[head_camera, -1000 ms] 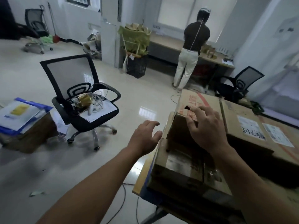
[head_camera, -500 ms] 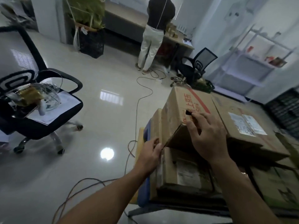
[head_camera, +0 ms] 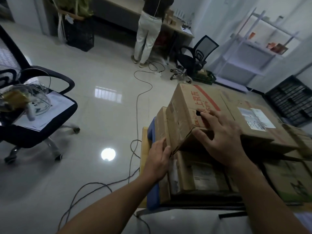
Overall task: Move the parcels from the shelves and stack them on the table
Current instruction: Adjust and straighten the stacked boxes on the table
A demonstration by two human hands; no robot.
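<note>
A cardboard parcel with red print (head_camera: 189, 105) sits on top of a stack of parcels on the table (head_camera: 144, 149). My right hand (head_camera: 219, 139) lies spread on its top near edge, fingertips by a dark handle hole. My left hand (head_camera: 158, 159) presses the parcel's lower left corner, fingers against the cardboard. Beneath it lies a lower parcel with a label (head_camera: 199, 174), and beside it a wider parcel with white labels (head_camera: 253, 119). White shelves (head_camera: 258, 46) stand at the far right, holding a few small items.
An office chair with papers and clutter (head_camera: 38, 105) stands to the left. Cables (head_camera: 135, 115) trail over the glossy floor. A person (head_camera: 148, 29) stands at a far desk, near a second chair (head_camera: 194, 58). A dark crate (head_camera: 290, 100) sits on the right.
My left hand came in from open air to the parcel's left corner. My right hand stayed on the parcel's top. The view swung right and down, bringing the shelves into sight.
</note>
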